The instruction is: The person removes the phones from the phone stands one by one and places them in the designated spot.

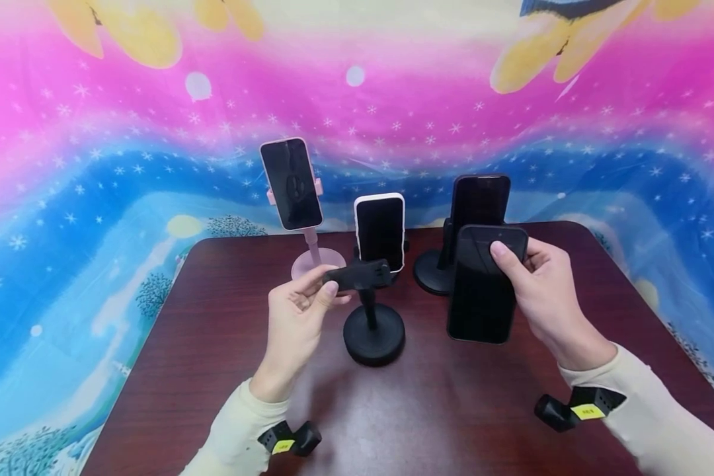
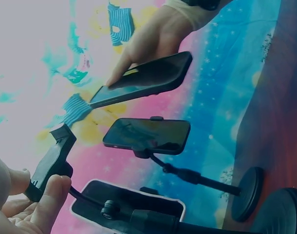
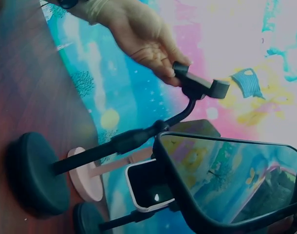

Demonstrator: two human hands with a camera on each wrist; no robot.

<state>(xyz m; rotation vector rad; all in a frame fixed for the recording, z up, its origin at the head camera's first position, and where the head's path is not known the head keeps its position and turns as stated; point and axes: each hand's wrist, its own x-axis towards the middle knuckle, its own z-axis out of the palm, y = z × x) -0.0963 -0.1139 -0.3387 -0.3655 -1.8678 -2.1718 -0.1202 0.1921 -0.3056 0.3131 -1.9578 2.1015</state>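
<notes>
In the head view my left hand (image 1: 294, 327) pinches the left end of the clamp (image 1: 359, 275) on an empty black phone stand (image 1: 375, 336), whose round base rests on the table. My right hand (image 1: 550, 301) holds a black smartphone (image 1: 483, 297) by its upper right edge, thumb on the screen side. That phone is in the air, to the right of the clamp and apart from it. In the left wrist view, fingers grip the clamp (image 2: 53, 156) at its lower end. The right wrist view shows the phone (image 3: 231, 178) close up, its dark screen reflecting the surroundings.
Behind stand a pink stand (image 1: 313, 244) with a phone (image 1: 291, 185), a white-edged phone (image 1: 381, 231) on a dark stand, and a black stand (image 1: 433, 272) with another phone (image 1: 480, 200). The dark red table (image 1: 214, 344) meets a colourful cloth backdrop (image 1: 357, 125).
</notes>
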